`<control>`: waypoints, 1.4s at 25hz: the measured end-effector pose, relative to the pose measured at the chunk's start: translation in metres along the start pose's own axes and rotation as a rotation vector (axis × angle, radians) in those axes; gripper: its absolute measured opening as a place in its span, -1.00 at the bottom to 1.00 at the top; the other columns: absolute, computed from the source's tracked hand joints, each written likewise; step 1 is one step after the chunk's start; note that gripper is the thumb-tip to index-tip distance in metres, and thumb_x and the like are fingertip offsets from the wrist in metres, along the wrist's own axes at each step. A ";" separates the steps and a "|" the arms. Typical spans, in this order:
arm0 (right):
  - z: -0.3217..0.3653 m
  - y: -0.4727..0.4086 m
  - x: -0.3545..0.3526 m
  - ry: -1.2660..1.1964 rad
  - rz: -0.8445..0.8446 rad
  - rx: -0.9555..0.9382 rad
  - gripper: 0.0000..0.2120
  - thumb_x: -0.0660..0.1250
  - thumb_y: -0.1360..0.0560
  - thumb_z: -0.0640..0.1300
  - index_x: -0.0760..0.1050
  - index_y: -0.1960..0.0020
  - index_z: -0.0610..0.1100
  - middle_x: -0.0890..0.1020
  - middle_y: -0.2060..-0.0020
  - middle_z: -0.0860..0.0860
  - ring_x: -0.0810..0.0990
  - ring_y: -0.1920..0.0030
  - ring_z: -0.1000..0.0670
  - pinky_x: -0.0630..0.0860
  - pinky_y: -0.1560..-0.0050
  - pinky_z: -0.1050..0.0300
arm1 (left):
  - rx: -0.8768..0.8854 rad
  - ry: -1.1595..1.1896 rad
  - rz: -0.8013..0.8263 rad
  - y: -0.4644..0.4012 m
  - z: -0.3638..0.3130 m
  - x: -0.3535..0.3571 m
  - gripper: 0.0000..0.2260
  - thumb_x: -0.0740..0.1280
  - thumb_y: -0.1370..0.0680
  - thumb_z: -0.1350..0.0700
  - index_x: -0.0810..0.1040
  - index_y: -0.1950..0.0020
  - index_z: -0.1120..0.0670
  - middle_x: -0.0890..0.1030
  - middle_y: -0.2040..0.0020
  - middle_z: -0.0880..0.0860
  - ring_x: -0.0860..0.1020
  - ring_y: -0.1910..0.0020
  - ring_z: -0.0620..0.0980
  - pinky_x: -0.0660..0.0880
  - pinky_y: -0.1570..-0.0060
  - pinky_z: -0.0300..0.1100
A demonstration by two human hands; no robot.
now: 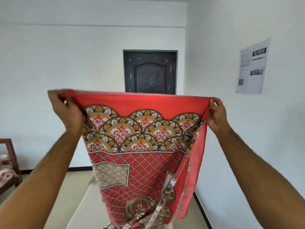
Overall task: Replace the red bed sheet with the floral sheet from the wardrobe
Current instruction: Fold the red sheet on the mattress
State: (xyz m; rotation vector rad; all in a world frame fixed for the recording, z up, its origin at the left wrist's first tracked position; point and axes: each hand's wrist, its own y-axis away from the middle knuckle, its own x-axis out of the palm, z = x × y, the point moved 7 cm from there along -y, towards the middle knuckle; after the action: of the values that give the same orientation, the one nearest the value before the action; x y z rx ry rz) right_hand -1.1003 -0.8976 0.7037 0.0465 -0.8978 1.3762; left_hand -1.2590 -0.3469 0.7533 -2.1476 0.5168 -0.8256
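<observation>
I hold the red bed sheet (140, 139) up in front of me, stretched between both hands at chest height. It has a plain red border along the top and a scalloped orange, brown and white pattern below. My left hand (67, 111) grips the top left edge, bunched in its fingers. My right hand (217, 114) pinches the top right corner. The sheet hangs down folded and hides much of the bare white mattress (85, 210) below. No floral sheet or wardrobe is in view.
A dark door (150, 71) stands in the far wall straight ahead. A printed paper notice (251, 66) is stuck on the right wall. A dark wooden rack (9, 164) with patterned cloth stands at the left edge on the tiled floor.
</observation>
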 end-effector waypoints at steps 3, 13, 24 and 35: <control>0.005 -0.005 -0.019 0.457 -0.116 -0.030 -0.85 0.28 -0.63 -0.24 0.48 0.07 -0.04 0.55 0.20 0.04 0.51 0.16 -0.02 0.48 0.40 0.30 | -0.017 -0.119 0.253 -0.014 -0.017 0.043 -0.61 0.18 -0.52 0.29 0.32 -0.04 -0.24 0.52 0.03 0.01 0.50 0.06 -0.03 0.41 0.05 -0.17; -0.015 0.021 -0.078 0.193 -0.143 0.015 -0.79 0.25 -0.58 -0.43 0.51 0.09 -0.16 0.69 0.18 -0.04 0.66 0.21 0.08 0.61 0.19 0.26 | -0.414 -0.164 0.363 0.033 0.099 0.034 -0.84 0.45 -0.48 0.22 0.65 -0.02 0.02 0.65 0.00 0.03 0.58 0.00 0.01 0.56 -0.19 0.15; -0.087 0.079 -0.144 0.749 -0.598 0.147 -0.66 0.14 -0.47 -0.39 0.53 -0.11 -0.12 0.58 0.04 -0.03 0.56 0.01 -0.07 0.47 0.05 0.10 | -0.420 -0.364 0.505 0.128 0.131 0.019 -0.79 0.32 -0.52 0.37 0.56 -0.03 0.09 0.62 0.03 0.01 0.54 0.02 -0.02 0.41 -0.03 -0.20; -0.176 0.220 -0.185 0.134 -0.363 0.517 -0.69 0.03 -0.49 -0.41 0.36 0.32 -0.14 0.43 0.51 0.01 0.40 0.46 0.06 0.38 0.42 0.25 | -0.860 -0.196 0.501 0.257 0.211 -0.074 -0.60 0.23 -0.52 0.50 0.50 0.08 -0.04 0.57 0.11 -0.03 0.51 0.09 -0.06 0.45 0.17 -0.29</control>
State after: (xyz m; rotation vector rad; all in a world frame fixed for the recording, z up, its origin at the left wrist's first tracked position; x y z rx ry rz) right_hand -1.1831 -0.9038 0.3771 0.4839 -0.3787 1.2183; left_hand -1.1875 -0.3566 0.4200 -2.6109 1.4218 -0.0863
